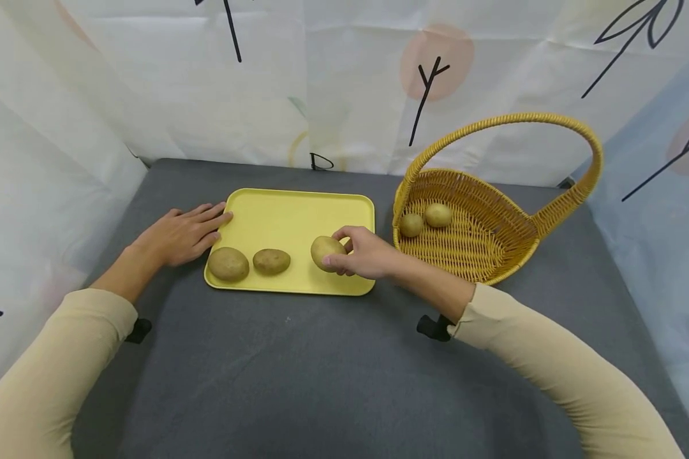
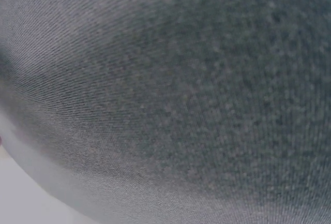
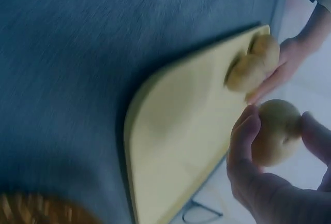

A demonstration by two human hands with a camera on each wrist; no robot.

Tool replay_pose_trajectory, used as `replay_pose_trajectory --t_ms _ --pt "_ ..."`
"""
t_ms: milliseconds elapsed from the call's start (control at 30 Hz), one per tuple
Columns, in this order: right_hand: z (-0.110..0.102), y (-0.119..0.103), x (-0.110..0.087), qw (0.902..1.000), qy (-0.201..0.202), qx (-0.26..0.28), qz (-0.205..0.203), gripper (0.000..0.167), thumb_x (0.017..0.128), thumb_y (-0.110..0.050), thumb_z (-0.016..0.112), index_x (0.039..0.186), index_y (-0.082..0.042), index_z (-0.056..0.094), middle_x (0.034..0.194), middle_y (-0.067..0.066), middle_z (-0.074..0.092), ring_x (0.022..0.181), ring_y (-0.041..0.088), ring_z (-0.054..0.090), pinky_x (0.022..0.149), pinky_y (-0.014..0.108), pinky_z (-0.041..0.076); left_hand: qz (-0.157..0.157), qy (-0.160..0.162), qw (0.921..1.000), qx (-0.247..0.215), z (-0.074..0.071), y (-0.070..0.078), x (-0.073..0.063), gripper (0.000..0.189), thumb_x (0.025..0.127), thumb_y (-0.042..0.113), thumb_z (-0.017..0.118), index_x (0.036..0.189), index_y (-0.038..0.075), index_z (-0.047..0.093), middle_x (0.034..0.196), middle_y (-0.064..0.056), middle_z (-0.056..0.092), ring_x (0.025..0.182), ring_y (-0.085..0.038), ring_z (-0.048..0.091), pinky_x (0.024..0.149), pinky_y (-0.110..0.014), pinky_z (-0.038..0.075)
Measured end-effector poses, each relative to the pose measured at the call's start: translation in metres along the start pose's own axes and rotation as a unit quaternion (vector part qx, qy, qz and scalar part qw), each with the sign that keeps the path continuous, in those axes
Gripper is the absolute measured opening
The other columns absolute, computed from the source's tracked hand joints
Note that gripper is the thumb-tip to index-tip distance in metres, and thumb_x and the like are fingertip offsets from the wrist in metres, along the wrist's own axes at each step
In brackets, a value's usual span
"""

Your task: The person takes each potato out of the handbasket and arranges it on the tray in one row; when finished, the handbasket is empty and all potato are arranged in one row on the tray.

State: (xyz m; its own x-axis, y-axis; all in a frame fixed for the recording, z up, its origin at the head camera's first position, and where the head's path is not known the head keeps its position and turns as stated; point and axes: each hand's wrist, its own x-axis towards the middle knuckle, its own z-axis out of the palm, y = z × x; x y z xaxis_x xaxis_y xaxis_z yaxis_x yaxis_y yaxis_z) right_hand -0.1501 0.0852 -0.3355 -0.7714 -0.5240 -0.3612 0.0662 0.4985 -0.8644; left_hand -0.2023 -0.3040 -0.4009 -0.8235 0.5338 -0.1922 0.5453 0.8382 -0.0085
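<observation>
A yellow tray (image 1: 298, 210) lies on the dark grey cloth. My right hand (image 1: 364, 253) grips a potato (image 1: 325, 252) between thumb and fingers over the tray's right part; the right wrist view shows this potato (image 3: 277, 131) raised above the tray (image 3: 176, 115). Two more potatoes rest on the tray: a larger one (image 1: 228, 264) in the front left corner and a smaller, longer one (image 1: 272, 261) beside it. My left hand (image 1: 184, 234) lies flat, fingers stretched, its fingertips at the tray's left edge. Only cloth fills the left wrist view.
Right of the tray stands a yellow wicker basket (image 1: 482, 258) with a tall arched handle (image 1: 522, 119). Inside sit two potatoes, one (image 1: 411, 225) by the left wall and one (image 1: 438, 215) next to it. White printed curtains (image 1: 350, 83) border the table at the back and sides.
</observation>
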Motion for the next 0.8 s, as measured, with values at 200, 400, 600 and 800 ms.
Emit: replay_pose_trajectory --t_ms 200,400,600,800 --pt "0.027 0.012 0.018 0.9994 0.026 -0.011 0.019 0.047 0.096 -0.02 0.068 0.134 0.002 0.05 0.092 0.013 0.067 0.086 0.031 0.069 0.07 0.028 0.051 0.005 0.004 1.0 -0.002 0.0 0.0 0.001 0.054 0.109 0.036 0.038 0.158 0.013 0.032 0.162 -0.014 0.026 0.145 -0.04 0.031 0.103 -0.064 0.032" --pt "0.047 0.017 0.036 0.9975 0.05 -0.044 0.026 0.046 0.093 -0.027 0.071 0.128 -0.002 0.055 0.09 0.008 0.065 0.075 0.019 0.062 0.067 0.027 0.047 0.002 -0.002 1.0 -0.002 0.0 0.0 0.001 0.054 0.109 0.036 0.038 0.158 0.013 0.031 0.163 -0.014 0.025 0.145 -0.04 0.03 0.103 -0.064 0.032" --pt "0.055 0.016 0.044 0.9927 0.079 -0.09 0.014 0.045 0.092 -0.03 0.071 0.125 -0.002 0.057 0.098 0.008 0.063 0.08 0.018 0.06 0.069 0.028 0.047 -0.003 -0.01 0.9999 -0.007 -0.002 0.002 0.0 0.054 0.109 0.035 0.037 0.158 0.013 0.03 0.163 -0.014 0.023 0.145 -0.04 0.029 0.104 -0.065 0.029" --pt "0.055 0.013 0.041 0.9911 0.062 -0.118 0.005 0.055 0.094 -0.029 0.067 0.139 -0.001 0.053 0.115 0.013 0.067 0.093 0.021 0.065 0.078 0.03 0.05 -0.004 -0.011 0.9999 -0.007 -0.002 0.002 0.0 0.054 0.109 0.035 0.038 0.158 0.013 0.03 0.163 -0.014 0.023 0.145 -0.04 0.029 0.104 -0.064 0.03"
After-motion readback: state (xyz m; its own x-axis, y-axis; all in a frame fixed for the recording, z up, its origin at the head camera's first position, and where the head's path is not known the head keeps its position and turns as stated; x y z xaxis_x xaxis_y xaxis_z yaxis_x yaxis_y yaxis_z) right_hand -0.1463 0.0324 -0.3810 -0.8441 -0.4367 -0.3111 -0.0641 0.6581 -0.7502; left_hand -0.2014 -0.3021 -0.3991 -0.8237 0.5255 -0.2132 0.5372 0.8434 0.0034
